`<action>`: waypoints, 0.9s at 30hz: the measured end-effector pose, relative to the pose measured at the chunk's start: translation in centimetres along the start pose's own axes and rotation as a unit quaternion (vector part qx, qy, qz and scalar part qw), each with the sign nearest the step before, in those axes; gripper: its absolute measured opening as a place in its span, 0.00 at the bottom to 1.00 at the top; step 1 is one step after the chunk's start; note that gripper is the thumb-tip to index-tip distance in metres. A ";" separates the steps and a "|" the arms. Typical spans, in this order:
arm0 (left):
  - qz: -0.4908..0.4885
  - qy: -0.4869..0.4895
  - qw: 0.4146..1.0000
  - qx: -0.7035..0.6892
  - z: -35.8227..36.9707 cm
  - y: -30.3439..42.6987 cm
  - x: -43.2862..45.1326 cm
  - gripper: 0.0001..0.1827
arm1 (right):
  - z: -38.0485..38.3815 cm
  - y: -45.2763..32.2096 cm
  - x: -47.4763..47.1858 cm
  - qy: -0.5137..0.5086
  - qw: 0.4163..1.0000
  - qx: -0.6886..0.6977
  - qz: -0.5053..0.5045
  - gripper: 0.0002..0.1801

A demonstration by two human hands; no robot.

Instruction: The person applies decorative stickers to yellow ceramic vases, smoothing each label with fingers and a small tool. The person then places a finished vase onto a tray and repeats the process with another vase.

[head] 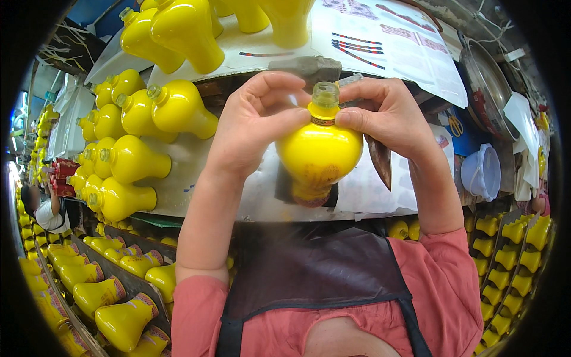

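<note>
A glossy yellow glass bottle (321, 149) stands before me, its clear threaded mouth (325, 93) towards me. Around its neck runs a narrow patterned band (323, 121). My left hand (263, 111) has its thumb on the left end of this band, fingers curled behind the neck. From the other side my right hand (379, 111) grips the neck with thumb and fingers. A brown pointed blade-like tool (380, 163) sticks out below my right palm; how it is held is hidden. Faint printed decoration shows on the bottle's lower body.
Plain yellow bottles (134, 158) lie in rows at left; more stand behind (187, 35). Thin patterned strips (358, 47) lie on a white sheet. At right are scissors (455, 122), a bucket (481, 172) and a metal pan (486, 80). Decorated bottles (127, 319) fill racks. A person (49, 214) works far left.
</note>
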State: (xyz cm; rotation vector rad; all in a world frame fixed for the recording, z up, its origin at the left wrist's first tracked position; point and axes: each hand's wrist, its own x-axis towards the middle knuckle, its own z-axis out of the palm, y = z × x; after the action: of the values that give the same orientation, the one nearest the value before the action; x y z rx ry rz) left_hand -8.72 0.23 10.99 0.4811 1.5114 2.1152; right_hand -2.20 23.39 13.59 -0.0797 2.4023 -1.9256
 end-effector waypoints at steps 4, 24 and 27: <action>-0.011 -0.018 1.000 0.010 -0.6 0.2 0.3 0.23 | 0.0 -0.1 -0.1 -0.006 1.000 0.005 0.001 0.17; 0.000 -0.068 0.995 0.079 -1.1 1.2 1.5 0.18 | 0.0 -0.1 -0.5 -0.015 1.000 0.013 -0.012 0.19; 0.014 0.005 0.996 0.085 -0.2 0.6 1.0 0.18 | -0.1 -0.2 -0.4 -0.019 1.000 -0.004 -0.007 0.19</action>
State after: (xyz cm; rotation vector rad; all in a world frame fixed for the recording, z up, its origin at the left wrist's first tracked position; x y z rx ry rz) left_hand -9.75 0.53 11.45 0.5559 1.7074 2.0226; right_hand -1.77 23.44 13.77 -0.1331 2.3908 -1.9036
